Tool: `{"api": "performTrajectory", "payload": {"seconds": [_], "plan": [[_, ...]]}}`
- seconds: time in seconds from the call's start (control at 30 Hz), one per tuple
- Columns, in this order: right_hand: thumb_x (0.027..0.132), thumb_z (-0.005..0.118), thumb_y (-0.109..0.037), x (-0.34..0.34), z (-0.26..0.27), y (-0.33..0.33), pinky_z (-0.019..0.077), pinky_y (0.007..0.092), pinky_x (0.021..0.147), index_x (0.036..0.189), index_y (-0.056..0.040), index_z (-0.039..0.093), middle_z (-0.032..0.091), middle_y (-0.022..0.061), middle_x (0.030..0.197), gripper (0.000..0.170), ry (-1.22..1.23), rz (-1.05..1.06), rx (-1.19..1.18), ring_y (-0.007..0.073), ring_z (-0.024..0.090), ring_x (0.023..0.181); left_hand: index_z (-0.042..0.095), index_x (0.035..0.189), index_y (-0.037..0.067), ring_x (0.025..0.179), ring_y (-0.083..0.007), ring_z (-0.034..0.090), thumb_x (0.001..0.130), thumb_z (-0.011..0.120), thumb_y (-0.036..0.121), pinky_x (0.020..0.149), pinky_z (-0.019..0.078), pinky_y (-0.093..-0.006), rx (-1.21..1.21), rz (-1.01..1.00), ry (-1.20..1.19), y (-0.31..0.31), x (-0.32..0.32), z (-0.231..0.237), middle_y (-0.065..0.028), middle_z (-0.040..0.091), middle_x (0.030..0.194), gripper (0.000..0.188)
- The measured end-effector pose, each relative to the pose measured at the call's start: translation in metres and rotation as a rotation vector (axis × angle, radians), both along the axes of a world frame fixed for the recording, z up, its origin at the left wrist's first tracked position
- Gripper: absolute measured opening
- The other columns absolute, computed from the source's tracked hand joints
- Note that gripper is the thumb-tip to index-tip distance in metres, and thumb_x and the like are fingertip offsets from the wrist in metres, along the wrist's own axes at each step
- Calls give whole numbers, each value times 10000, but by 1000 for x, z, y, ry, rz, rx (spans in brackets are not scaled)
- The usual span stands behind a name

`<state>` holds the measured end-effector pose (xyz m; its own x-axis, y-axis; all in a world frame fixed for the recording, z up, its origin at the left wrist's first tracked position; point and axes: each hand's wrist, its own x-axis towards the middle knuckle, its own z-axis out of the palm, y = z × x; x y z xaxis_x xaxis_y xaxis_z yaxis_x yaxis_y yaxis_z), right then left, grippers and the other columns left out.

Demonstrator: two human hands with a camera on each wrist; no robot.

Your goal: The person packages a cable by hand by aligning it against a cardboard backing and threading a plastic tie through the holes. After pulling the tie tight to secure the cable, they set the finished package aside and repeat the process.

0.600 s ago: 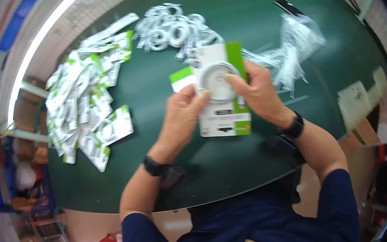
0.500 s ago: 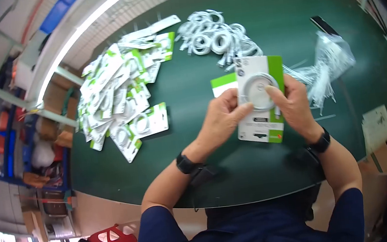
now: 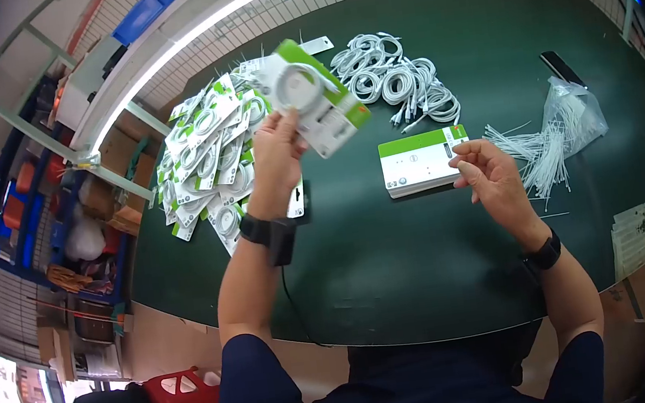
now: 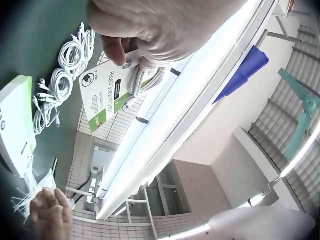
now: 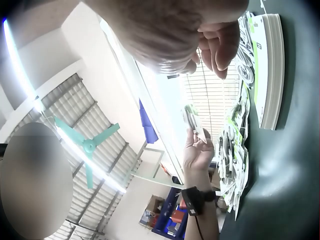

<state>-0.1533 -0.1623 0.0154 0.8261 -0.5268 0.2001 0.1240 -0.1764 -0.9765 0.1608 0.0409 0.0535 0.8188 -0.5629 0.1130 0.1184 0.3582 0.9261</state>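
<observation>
Container: a clear plastic bag [image 3: 588,119] lies on the right part of the green table [image 3: 396,273]. White ties [image 3: 544,154] are in it and also fan out of its mouth onto the tabletop. A phone [image 3: 561,69] lies just beyond the bag.

Change from the earlier head frames: the carded cable [image 3: 314,98], then held by both hands in front of the body, is now at the left, in one hand. The card stack [image 3: 424,163], largely covered before, is now in view.

Orientation: the carded cable is raised off the table, near the right side of the pile of carded cables [image 3: 208,155]. Its printed face is toward the head camera. The long axis runs from upper left to lower right in the head view, with the green strip along the upper right edge and the coil toward the upper left end. Before, this axis stood nearly upright in that view.

Grip, left hand [image 3: 277,157]: closed on the card's edge, thumb on the front beside the coil.

Grip, right hand [image 3: 498,186]: holds nothing; fingers loosely bent, near the right end of the card stack.

Loose coiled cables [image 3: 398,81] lie beyond the card stack, between the pile and the bag.
</observation>
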Motion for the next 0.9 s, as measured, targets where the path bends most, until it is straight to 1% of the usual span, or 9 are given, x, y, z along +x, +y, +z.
{"api": "performTrajectory", "payload": {"seconds": [0.07, 0.13, 0.2, 0.37, 0.47, 0.6, 0.7, 0.77, 0.9], "plan": [[1063, 626, -135, -1, 4, 6, 496, 196, 560, 1290, 1, 617, 717, 62, 1063, 266, 60, 30, 15, 90, 691, 828, 654, 1165, 41, 746, -101, 660, 1041, 710, 192, 632, 563, -245, -158, 15, -50, 26, 78, -1, -42, 737, 1008, 203], [1053, 640, -137, 0, 3, 6, 498, 200, 561, 1272, 4, 628, 710, 49, 1031, 261, 93, 29, 27, 87, 690, 814, 641, 1216, -11, 926, -186, 723, 1046, 698, 191, 829, 629, -304, -321, 260, 46, 39, 106, 21, -95, 735, 1088, 270], [1044, 654, -138, 0, -3, 3, 499, 204, 561, 1254, 8, 640, 704, 37, 998, 256, 123, 16, 34, 83, 689, 800, 608, 1307, -29, 1197, -278, 687, 1068, 650, 154, 999, 625, -382, -275, 276, 250, 48, 112, 32, -157, 706, 1242, 304], [1035, 666, -138, 4, -12, 0, 504, 213, 564, 1215, 18, 659, 687, 24, 945, 238, 113, 50, -65, 77, 688, 781, 573, 1401, -35, 1212, -310, 688, 1070, 644, 146, 994, 621, -390, 52, 59, 243, 24, 75, -6, -185, 702, 1269, 384], [1035, 666, -131, 3, -13, -2, 505, 212, 566, 1203, 21, 665, 687, 24, 929, 226, 139, 73, -108, 75, 688, 778, 603, 1372, -37, 1147, -272, 712, 1043, 696, 177, 940, 626, -376, 216, -238, 25, -10, 35, -22, -139, 726, 1204, 404], [1030, 668, -111, 3, -16, -1, 514, 217, 587, 1165, 30, 682, 694, 30, 921, 195, 116, 100, -68, 75, 682, 768, 617, 1364, -27, 1115, -248, 718, 1024, 716, 174, 904, 621, -361, 411, -351, -139, -73, -2, -24, -144, 731, 1204, 407], [1023, 671, -83, 2, -12, -1, 545, 235, 636, 1125, 42, 693, 699, 39, 914, 163, 137, 102, -83, 84, 678, 765, 622, 1363, -20, 1094, -277, 725, 970, 752, 159, 905, 603, -371, 563, -402, -503, -125, -10, -33, -162, 733, 1229, 451], [1020, 671, -75, 3, -16, -1, 553, 242, 652, 1113, 46, 695, 702, 44, 913, 154, 123, 104, -103, 89, 678, 762, 659, 1316, 5, 1063, -371, 713, 895, 754, 100, 942, 581, -426, 671, -157, -1200, -156, -7, -48, -193, 734, 1210, 442], [1012, 673, -53, 1, -19, 0, 574, 259, 691, 1089, 54, 698, 710, 60, 908, 134, 93, 108, -152, 102, 679, 757, 682, 1252, -6, 992, -401, 705, 844, 742, 89, 942, 560, -446, 728, -75, -1556, -194, 13, -77, -208, 742, 1126, 423]]}}
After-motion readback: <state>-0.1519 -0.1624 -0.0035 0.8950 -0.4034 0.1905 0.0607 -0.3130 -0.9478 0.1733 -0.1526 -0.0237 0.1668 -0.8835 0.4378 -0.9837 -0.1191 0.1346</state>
